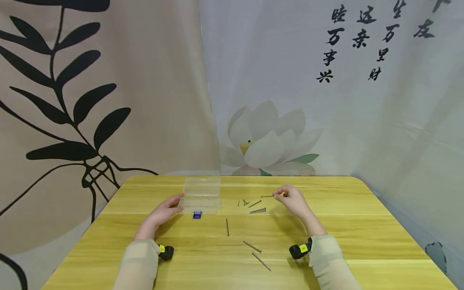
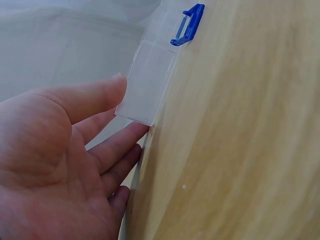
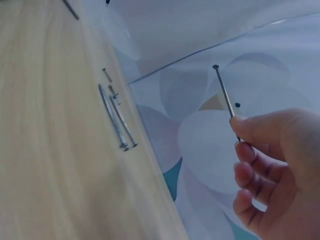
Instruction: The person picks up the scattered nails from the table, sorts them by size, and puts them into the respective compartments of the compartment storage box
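Nearest the person, two slanting nails (image 1: 261,262) lie on the table (image 1: 203,266) between the sleeves; just beyond them, a lone nail (image 1: 227,227) points away from the body and serves here as the clock's centre, placing that pair at about 4 o'clock. At 10 o'clock, the left hand (image 1: 164,211) has its thumb and fingers spread, their tips against the left end of a clear plastic box (image 1: 199,205). The box sits at 11 o'clock, its blue latch (image 1: 197,215) facing the person and its lid (image 1: 201,187) laid back on the far side. A cluster of loose nails (image 1: 257,210), large and small, rests toward 1 to 2 o'clock. Past it, at 2 o'clock, the right hand (image 1: 291,199) pinches a held nail (image 1: 267,196) between thumb and forefinger, well apart from the box; its head juts out leftward, and the other fingers curl loosely. Gripped near the far end from its head, the nail could probably pivot, so a firm pinch and a slow, level wrist would serve best. Light pressure from the left fingertips should suit the box, since thin plastic may slide. Farthest off hangs the printed backdrop (image 1: 268,137).
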The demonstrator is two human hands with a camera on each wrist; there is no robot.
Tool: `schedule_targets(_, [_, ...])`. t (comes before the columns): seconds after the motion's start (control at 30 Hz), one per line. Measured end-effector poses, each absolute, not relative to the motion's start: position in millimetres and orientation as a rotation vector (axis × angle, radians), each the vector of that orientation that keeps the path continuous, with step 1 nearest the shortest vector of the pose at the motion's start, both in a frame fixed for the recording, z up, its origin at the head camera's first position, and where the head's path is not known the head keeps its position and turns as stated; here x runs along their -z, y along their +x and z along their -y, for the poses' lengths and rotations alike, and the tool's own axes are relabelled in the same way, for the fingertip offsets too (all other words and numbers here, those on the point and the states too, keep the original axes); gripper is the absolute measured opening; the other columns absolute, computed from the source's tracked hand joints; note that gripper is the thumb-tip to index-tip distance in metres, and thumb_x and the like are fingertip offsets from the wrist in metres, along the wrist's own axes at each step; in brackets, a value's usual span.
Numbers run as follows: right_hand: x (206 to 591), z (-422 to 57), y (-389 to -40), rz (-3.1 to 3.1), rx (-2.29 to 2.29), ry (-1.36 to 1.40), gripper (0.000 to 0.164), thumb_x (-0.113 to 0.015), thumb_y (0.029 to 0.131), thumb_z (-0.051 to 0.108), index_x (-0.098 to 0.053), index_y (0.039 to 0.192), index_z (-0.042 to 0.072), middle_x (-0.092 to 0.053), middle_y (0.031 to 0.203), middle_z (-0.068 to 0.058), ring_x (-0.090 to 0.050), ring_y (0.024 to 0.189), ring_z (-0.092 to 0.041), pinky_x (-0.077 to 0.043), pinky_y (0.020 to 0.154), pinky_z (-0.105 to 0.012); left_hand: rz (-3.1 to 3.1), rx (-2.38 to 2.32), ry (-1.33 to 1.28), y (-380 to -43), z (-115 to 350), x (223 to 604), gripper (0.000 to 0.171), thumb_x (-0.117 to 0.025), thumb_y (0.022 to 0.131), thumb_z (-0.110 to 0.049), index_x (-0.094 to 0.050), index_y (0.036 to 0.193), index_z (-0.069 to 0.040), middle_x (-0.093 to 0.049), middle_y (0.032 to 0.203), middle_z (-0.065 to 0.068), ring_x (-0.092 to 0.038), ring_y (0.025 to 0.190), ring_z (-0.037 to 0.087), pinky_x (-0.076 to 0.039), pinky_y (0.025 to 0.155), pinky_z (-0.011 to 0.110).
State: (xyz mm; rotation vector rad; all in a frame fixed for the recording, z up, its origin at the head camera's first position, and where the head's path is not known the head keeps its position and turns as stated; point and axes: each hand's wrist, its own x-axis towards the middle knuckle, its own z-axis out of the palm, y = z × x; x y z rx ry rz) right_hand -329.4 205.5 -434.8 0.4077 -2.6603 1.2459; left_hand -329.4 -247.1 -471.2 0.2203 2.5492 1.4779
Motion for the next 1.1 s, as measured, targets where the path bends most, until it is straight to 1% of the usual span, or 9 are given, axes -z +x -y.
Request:
schedule_targets(0.2, [428, -202, -325, 2.624, -1.212, 0.417, 0.007, -0.065, 0.093, 0.009, -0.071, 0.093, 0.005, -0.061, 0.096, -0.006, -0.046, 0.075, -0.021, -0.039, 0.065, -0.034, -2.534, -1.481, 0.202, -327, 247, 471, 0.060, -0.052, 0.101, -0.016, -0.024, 0.154, -0.004, -0.023, 0.152, 0.031, -0.020, 0.140, 0.046, -0.020, 0.110, 0.059])
schedule_targets(0.3, [425, -200, -323, 2.615, -1.209, 0.404, 0.006, -0.066, 0.092, 0.009, -0.071, 0.092, 0.006, -0.060, 0.095, -0.006, -0.045, 0.074, -0.021, -0.039, 0.064, -0.034, -2.530, -1.483, 0.194, -326, 247, 470, 0.060, -0.052, 0.101, -0.016, -0.024, 0.154, -0.005, -0.023, 0.152, 0.030, -0.020, 0.140, 0.046, -0.021, 0.110, 0.059])
schedule_targets(0.63, [421, -200, -320, 2.594, -1.176, 0.385, 0.006, -0.066, 0.091, 0.009, -0.072, 0.093, 0.006, -0.059, 0.091, -0.004, -0.046, 0.073, -0.020, -0.039, 0.064, -0.033, -2.544, -1.475, 0.223, -326, 247, 471, 0.062, -0.053, 0.101, -0.017, -0.024, 0.153, -0.003, -0.024, 0.151, 0.031, -0.022, 0.139, 0.047, -0.022, 0.110, 0.059])
schedule_targets(0.73, [422, -198, -321, 2.586, -1.163, 0.392, 0.006, -0.067, 0.091, 0.009, -0.072, 0.092, 0.006, -0.060, 0.092, -0.004, -0.047, 0.074, -0.020, -0.040, 0.065, -0.033, -2.554, -1.453, 0.236, -326, 247, 472, 0.062, -0.052, 0.101, -0.018, -0.023, 0.153, -0.003, -0.024, 0.151, 0.032, -0.022, 0.139, 0.047, -0.023, 0.109, 0.059])
schedule_targets(0.97, [425, -187, -325, 2.585, -1.142, 0.424, 0.005, -0.068, 0.090, 0.009, -0.072, 0.090, 0.007, -0.061, 0.094, -0.006, -0.048, 0.074, -0.019, -0.041, 0.065, -0.033, -2.535, -1.485, 0.220, -329, 247, 471, 0.060, -0.052, 0.101, -0.016, -0.024, 0.154, -0.005, -0.022, 0.153, 0.029, -0.020, 0.140, 0.045, -0.020, 0.111, 0.058])
schedule_targets(1.1, [426, -178, -332, 2.583, -1.131, 0.481, 0.005, -0.068, 0.091, 0.010, -0.072, 0.091, 0.009, -0.063, 0.094, -0.004, -0.048, 0.072, -0.017, -0.042, 0.064, -0.033, -2.542, -1.468, 0.231, -329, 247, 471, 0.060, -0.051, 0.101, -0.015, -0.024, 0.153, -0.003, -0.023, 0.152, 0.030, -0.020, 0.140, 0.046, -0.022, 0.110, 0.058])
